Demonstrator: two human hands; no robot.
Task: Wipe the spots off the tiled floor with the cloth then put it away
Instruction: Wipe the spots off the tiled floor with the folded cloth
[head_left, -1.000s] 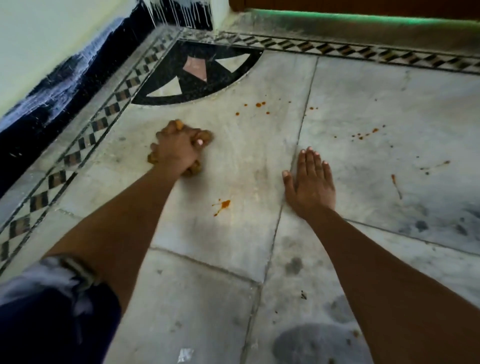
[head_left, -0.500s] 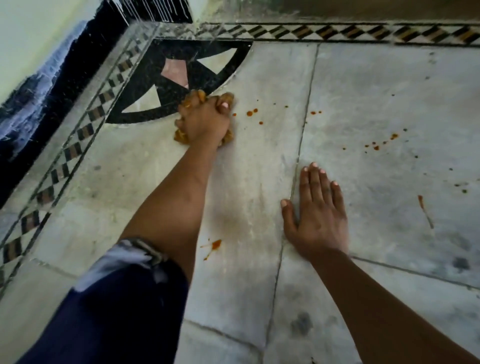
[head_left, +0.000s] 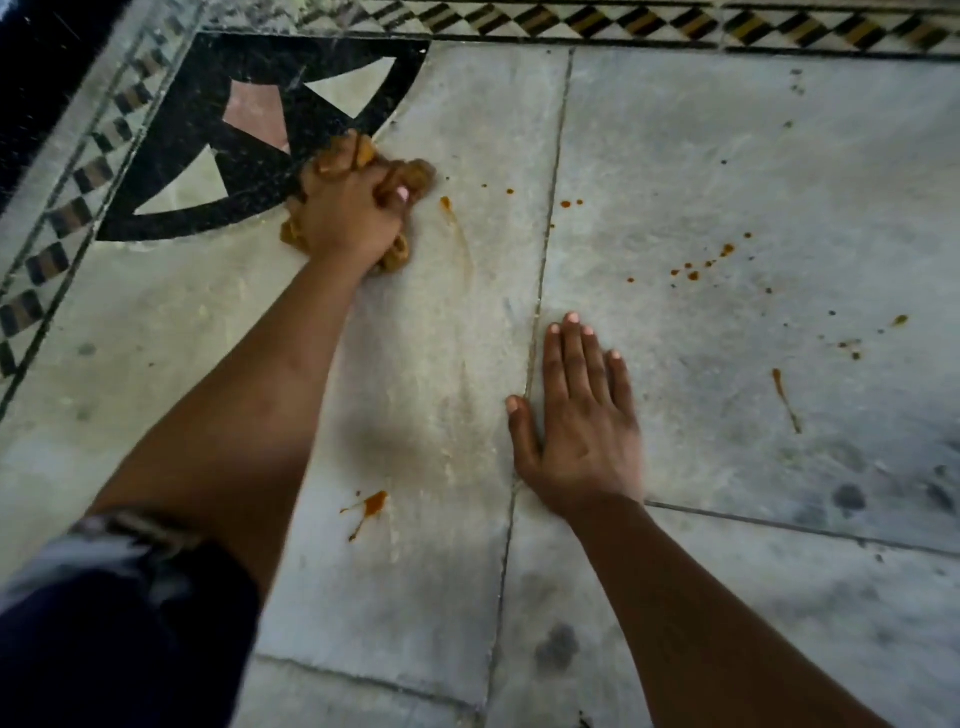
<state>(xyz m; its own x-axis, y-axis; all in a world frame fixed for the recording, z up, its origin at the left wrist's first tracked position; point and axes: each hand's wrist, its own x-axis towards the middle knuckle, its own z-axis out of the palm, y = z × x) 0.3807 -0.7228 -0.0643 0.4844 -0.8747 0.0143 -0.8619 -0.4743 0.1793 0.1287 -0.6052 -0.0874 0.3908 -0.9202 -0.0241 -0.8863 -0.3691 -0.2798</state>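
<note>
My left hand (head_left: 349, 208) is closed on a bunched orange-brown cloth (head_left: 396, 253) and presses it onto the grey tiled floor (head_left: 727, 130), at the edge of a black inlay. Just right of the cloth an orange smear (head_left: 453, 218) trails down the tile, with small orange dots (head_left: 510, 191) beyond it. A larger orange splat (head_left: 371, 505) lies near my left forearm. More orange spots (head_left: 698, 266) and a streak (head_left: 784, 397) mark the right tile. My right hand (head_left: 576, 415) lies flat on the floor, fingers spread, holding nothing.
A black quarter-circle inlay (head_left: 171, 140) with pale and pink wedges fills the far left corner. A checkered border strip (head_left: 623, 23) runs along the far edge and the left side. Dark grey smudges (head_left: 558, 647) dot the near tiles.
My left hand has pushed the cloth from the near left toward the far inlay, then slightly right, smearing one spot. The view has moved closer to the floor. My right hand stays planted.
</note>
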